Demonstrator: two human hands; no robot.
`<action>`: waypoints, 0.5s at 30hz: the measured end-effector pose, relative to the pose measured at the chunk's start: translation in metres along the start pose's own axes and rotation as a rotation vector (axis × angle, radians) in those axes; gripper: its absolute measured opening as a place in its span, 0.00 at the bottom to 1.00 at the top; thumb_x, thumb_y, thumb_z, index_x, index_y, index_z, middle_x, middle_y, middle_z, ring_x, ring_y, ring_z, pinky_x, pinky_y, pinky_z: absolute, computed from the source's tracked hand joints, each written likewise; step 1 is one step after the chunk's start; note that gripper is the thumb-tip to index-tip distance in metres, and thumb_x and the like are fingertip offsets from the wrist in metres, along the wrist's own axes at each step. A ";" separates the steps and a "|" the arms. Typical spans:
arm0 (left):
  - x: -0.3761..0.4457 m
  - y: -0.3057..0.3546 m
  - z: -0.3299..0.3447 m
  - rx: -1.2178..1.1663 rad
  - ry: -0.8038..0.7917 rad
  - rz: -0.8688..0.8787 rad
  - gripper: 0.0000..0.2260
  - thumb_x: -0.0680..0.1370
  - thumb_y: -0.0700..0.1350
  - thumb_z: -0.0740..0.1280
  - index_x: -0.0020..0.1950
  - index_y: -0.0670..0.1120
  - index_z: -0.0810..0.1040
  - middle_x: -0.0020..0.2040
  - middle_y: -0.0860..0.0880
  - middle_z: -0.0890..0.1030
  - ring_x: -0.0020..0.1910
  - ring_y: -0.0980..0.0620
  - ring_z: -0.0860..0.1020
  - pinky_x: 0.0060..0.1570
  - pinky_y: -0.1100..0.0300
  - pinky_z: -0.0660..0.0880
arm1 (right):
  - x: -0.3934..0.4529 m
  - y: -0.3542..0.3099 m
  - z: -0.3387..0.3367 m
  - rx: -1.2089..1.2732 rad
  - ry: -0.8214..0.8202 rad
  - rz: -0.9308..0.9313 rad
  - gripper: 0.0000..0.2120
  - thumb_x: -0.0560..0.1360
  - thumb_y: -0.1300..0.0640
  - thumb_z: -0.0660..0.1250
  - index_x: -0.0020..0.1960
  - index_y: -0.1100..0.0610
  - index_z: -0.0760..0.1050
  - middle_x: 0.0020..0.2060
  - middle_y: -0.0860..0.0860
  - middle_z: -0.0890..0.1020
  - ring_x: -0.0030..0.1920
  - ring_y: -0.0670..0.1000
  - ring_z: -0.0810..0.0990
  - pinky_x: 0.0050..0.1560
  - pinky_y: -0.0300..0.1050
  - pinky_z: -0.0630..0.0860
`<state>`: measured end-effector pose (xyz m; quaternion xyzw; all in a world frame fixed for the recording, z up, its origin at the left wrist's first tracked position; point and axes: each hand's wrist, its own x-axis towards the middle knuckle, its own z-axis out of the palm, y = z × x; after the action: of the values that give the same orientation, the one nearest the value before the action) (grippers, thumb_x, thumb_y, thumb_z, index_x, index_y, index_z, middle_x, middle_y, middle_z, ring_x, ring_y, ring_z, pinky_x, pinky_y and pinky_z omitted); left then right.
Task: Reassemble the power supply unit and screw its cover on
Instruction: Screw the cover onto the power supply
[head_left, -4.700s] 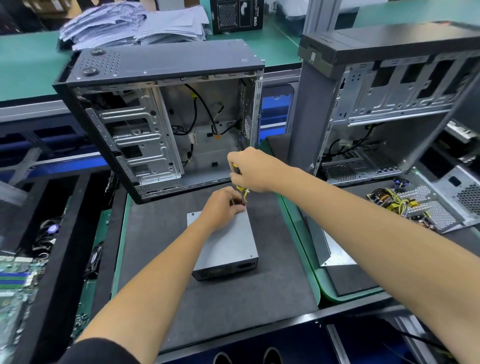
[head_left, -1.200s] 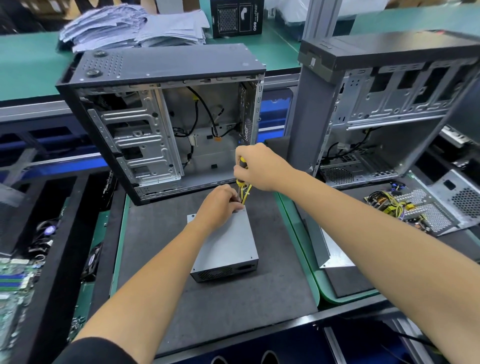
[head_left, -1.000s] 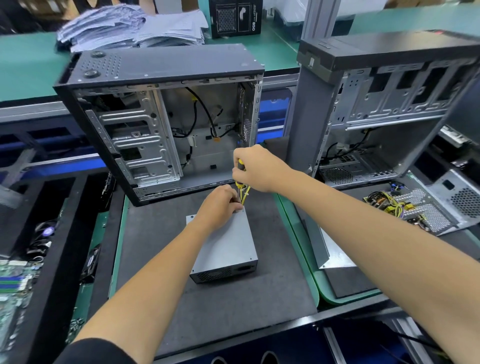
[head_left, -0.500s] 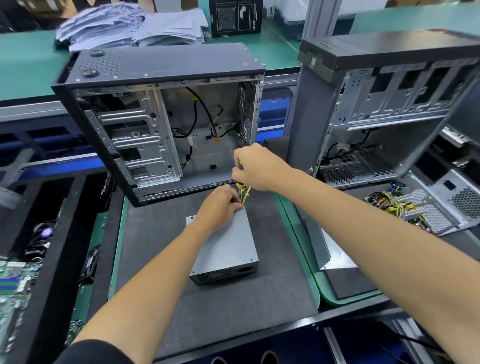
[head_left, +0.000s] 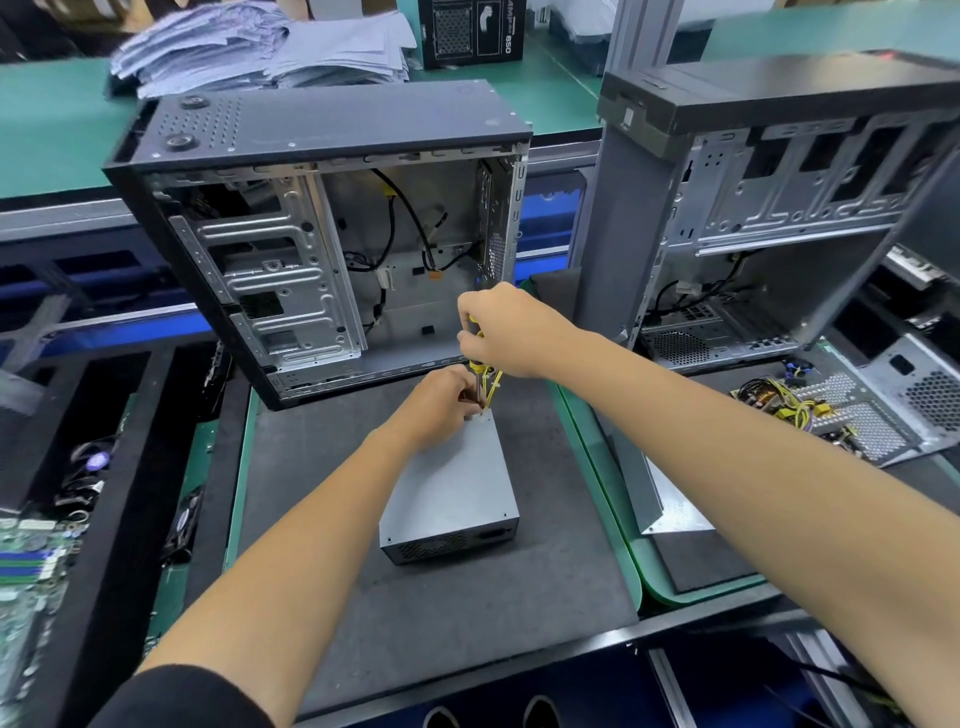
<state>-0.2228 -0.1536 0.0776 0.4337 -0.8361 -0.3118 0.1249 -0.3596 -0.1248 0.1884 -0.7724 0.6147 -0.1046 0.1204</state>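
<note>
Nothing much shifts: my right hand keeps gripping the screwdriver, left hand pinching at the power supply unit corner, cover on, screws unfinished

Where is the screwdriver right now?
In the head view, the screwdriver stands upright at centre, gripped by the right hand, its tip at the power supply unit's far edge.

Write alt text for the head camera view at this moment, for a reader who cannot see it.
A right hand holds a yellow-handled screwdriver upright at the far end of a grey power supply unit, where the left hand grips beside its yellow wires. The unit lies on a dark mat before two open computer cases.
</note>
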 end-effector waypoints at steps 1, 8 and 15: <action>0.001 -0.001 -0.002 0.010 -0.001 0.000 0.08 0.73 0.34 0.68 0.38 0.46 0.75 0.47 0.46 0.80 0.45 0.48 0.76 0.45 0.58 0.72 | 0.001 -0.001 -0.001 0.004 0.003 -0.001 0.06 0.77 0.56 0.61 0.42 0.57 0.67 0.33 0.49 0.68 0.40 0.56 0.74 0.28 0.43 0.59; 0.002 -0.003 0.001 0.027 0.041 0.016 0.07 0.73 0.34 0.69 0.38 0.44 0.76 0.47 0.44 0.80 0.46 0.45 0.77 0.48 0.53 0.73 | 0.001 -0.005 -0.003 -0.005 0.011 -0.012 0.06 0.77 0.57 0.61 0.43 0.57 0.68 0.33 0.49 0.69 0.36 0.55 0.72 0.28 0.43 0.60; 0.001 -0.005 0.014 0.008 0.057 0.025 0.02 0.73 0.35 0.70 0.44 0.40 0.82 0.48 0.47 0.80 0.48 0.50 0.77 0.50 0.62 0.71 | -0.006 -0.003 0.006 -0.011 -0.025 0.003 0.06 0.77 0.57 0.61 0.44 0.58 0.69 0.34 0.50 0.70 0.32 0.52 0.70 0.28 0.44 0.61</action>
<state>-0.2262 -0.1508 0.0634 0.4323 -0.8389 -0.2942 0.1509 -0.3568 -0.1181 0.1839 -0.7733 0.6151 -0.0915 0.1239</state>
